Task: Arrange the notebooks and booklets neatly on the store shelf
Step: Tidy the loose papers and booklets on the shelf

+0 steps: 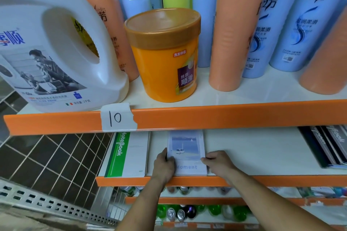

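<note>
On the middle shelf [244, 148], the Moment booklet [185, 148] lies flat. My left grip [164, 163] clasps its 9 o'clock edge; my right grip [218, 162] pinches its 3 o'clock edge. The green notebook [129, 155] lies just beside, at 9 o'clock.

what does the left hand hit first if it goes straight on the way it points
Likely nothing: the left hand points along bare shelf between the green notebook and the Moment booklet; farther back is hidden.
</note>
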Tool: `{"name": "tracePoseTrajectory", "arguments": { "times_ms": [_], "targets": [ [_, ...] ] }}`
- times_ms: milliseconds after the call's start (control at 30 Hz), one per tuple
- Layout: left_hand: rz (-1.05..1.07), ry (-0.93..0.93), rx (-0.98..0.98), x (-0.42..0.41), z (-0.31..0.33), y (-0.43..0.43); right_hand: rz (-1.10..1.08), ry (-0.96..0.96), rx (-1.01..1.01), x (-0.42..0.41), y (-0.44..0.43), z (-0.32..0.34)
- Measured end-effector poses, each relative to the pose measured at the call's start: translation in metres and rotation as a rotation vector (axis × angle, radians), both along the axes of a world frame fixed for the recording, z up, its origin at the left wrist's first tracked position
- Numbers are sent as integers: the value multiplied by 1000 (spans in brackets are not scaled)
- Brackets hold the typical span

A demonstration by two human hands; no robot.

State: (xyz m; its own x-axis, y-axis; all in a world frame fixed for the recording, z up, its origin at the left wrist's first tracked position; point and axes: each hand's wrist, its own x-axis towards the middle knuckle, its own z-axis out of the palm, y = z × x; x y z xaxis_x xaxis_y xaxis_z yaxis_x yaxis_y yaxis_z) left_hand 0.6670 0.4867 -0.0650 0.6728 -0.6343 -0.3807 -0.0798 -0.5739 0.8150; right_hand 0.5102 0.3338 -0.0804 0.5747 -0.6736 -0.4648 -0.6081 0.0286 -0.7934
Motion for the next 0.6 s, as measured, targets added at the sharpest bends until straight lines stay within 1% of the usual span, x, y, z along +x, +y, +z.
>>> {"name": "tracePoseTrajectory", "arguments": {
  "times_ms": [200, 333, 433, 500, 600],
  "targets": [
    [44, -2, -4, -8, -5, -1, 25, -9, -34, -1, 4, 5],
    [14, -1, 17, -13, -4, 2, 21, -8, -84, -1, 7, 8],
    [-18, 23, 52, -11, -3, 5, 37, 1, -77, -1, 9, 12],
    [-29, 28, 75, -15, 9, 7, 73, 33, -73, -5, 9, 15],
    [-43, -70, 112, -21, 25, 11, 100, 91, -99, -13, 9, 22]
  ]
}}
